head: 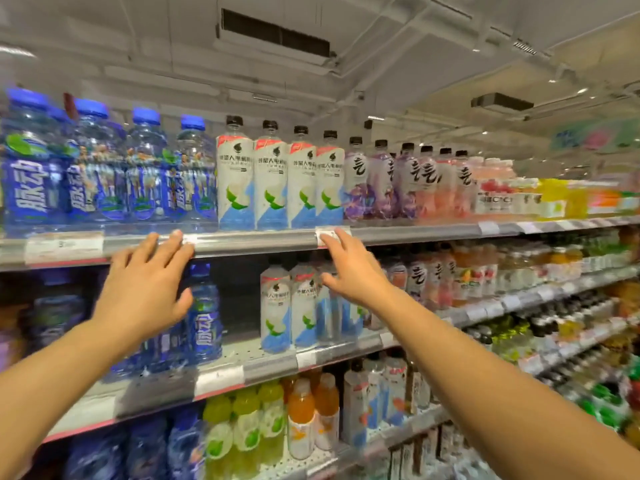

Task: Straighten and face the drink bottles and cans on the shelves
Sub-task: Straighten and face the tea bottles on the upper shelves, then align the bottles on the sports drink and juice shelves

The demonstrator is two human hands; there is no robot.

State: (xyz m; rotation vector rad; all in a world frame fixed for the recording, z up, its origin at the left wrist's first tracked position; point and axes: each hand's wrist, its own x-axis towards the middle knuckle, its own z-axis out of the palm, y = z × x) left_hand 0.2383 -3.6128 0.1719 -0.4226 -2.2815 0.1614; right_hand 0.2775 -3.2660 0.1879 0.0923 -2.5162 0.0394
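Note:
Both arms reach up toward the drink shelves. My left hand (145,289) is spread open, fingers straight, its tips at the top shelf's front rail (256,242), in front of blue-labelled bottles (204,317) on the second shelf. My right hand (349,268) is also open, fingertips at a price tag (329,233) on the same rail, in front of white bottles with blue-green labels (287,306). On the top shelf stand blue-capped bottles (145,174), upright white bottles with black caps (270,181) and purple and pink bottles (408,181). Neither hand holds anything.
Lower shelves hold yellow-green bottles (246,431), orange bottles (304,417) and white cartons (356,407). A gap (239,299) opens on the second shelf between the blue and white bottles. The shelving runs away to the right with many more drinks (554,199).

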